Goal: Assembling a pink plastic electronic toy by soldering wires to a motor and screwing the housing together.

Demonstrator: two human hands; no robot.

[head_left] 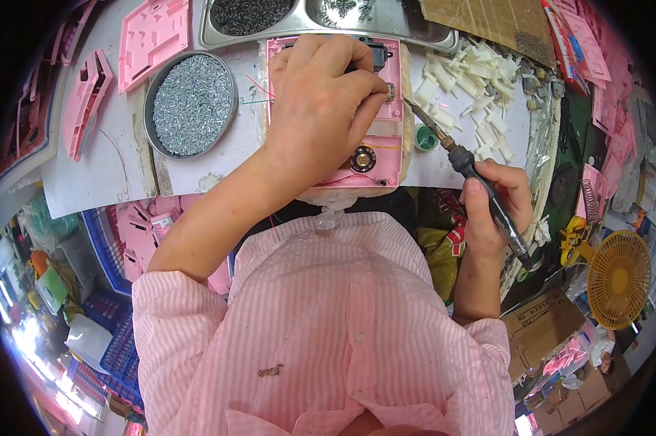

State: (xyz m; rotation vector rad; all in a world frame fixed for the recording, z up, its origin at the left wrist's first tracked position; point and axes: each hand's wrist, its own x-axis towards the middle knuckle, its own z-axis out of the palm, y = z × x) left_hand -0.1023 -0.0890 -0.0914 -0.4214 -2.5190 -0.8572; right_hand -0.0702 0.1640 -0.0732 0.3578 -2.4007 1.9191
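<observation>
A pink plastic housing (393, 125) lies on the bench in front of me, with a small round black speaker (363, 159) and thin wires in it. My left hand (320, 102) covers much of the housing. Its thumb and fingertips are pinched together beside a small metallic part (390, 92) at the right side; what they hold is too small to make out. In my right hand (496, 207) is a soldering iron (473, 168), gripped by its black handle. The iron's tip points up and left, close to the housing's right edge. Red and green wires (259, 91) stick out to the left.
A round metal bowl of screws (190, 105) stands at the left, near pink plastic parts (153, 36). A steel tray (306, 30) of small dark pieces lies at the back. White plastic parts (480, 80) are heaped at the right beside a small green-rimmed pot (426, 138). A yellow fan (618, 280) is far right.
</observation>
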